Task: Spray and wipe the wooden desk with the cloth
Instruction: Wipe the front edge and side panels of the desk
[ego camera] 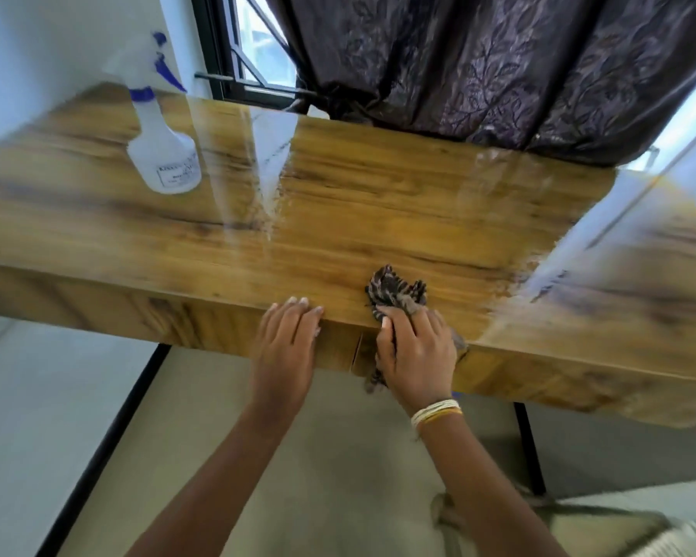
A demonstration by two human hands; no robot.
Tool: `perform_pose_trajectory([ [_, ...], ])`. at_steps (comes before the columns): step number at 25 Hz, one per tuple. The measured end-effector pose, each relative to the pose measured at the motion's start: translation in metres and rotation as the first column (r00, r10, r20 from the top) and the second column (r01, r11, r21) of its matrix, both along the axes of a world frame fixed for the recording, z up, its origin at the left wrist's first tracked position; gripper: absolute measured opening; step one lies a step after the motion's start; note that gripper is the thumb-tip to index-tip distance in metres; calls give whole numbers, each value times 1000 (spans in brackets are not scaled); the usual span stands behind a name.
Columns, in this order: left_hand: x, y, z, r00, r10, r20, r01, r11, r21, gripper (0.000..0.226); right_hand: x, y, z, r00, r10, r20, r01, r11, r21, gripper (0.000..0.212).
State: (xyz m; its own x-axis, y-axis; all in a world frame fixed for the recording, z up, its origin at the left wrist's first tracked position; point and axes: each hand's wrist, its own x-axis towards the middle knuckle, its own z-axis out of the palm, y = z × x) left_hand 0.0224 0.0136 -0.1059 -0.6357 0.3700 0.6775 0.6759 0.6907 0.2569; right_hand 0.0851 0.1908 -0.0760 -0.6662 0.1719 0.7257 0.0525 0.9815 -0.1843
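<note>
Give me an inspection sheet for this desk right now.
Surface: wooden desk, glossy, window glare in streaks.
Job's things: spray bottle upright at far left; cloth bunched at the near edge.
Clutter: nothing seen.
Hands: right hand has its grip on the cloth; left hand lies flat on the near edge.
Cables: nothing seen.
Surroundings: dark curtain and window behind.

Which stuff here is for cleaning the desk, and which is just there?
For the job: desk, cloth gripped by the right hand, spray bottle standing far left, left hand resting on the desk's edge.

Just there: curtain, window, bangles.
</note>
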Motion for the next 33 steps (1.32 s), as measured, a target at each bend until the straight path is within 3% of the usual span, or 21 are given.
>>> perform_pose_trajectory([
  [2, -6, -14, 23, 980, -111, 167, 124, 990, -71, 28, 4, 18, 19, 979, -10, 204, 0, 999, 47, 30],
  [5, -17, -36, 64, 811, -235, 535, 261, 965, 27, 36, 11, 43, 43, 872, -63, 486, 59, 998, 24, 50],
  [8, -46, -72, 89, 716, -54, 696, 174, 979, -104, 49, 9, 51, 50, 785, -180, 593, 275, 959, -73, 57],
  [11, -68, -119, 94, 679, 200, 706, -32, 969, -244, 63, -8, 17, 51, 705, -335, 625, 518, 845, -131, 55],
  [13, -75, -126, 97, 691, 241, 681, -44, 955, -293, 62, -32, -19, 56, 676, -321, 663, 529, 838, -133, 60],
  [16, -89, -117, 107, 721, 367, 588, -43, 870, -491, 63, -77, -79, 61, 685, -166, 710, 357, 925, -128, 61],
  [18, -95, -114, 116, 768, 404, 497, -37, 803, -595, 57, -102, -125, 61, 699, 8, 715, 147, 977, -154, 57],
  [20, -96, -114, 122, 813, 398, 426, -26, 755, -655, 47, -109, -158, 66, 660, 192, 727, -126, 981, -145, 52],
  [22, -94, -112, 124, 811, 395, 430, 5, 731, -682, 47, -111, -146, 68, 602, 258, 755, -276, 955, -106, 49],
  [24, -98, -114, 126, 747, 384, 543, 61, 773, -632, 63, -120, -94, 61, 619, 153, 771, -189, 981, -43, 52],
  [26, -101, -117, 130, 712, 370, 597, 90, 795, -599, 68, -122, -29, 55, 621, -32, 783, 59, 998, -6, 59],
  [28, -101, -118, 133, 719, 376, 585, 99, 777, -621, 66, -114, 15, 55, 623, -130, 772, 297, 952, -79, 55],
  [31, -98, -119, 133, 693, 364, 622, 88, 813, -575, 72, -120, 7, 69, 576, -227, 785, 491, 864, -110, 55],
  [33, -102, -120, 134, 681, 375, 629, 90, 810, -580, 74, -148, -31, 75, 564, -221, 795, 474, 875, -93, 55],
])
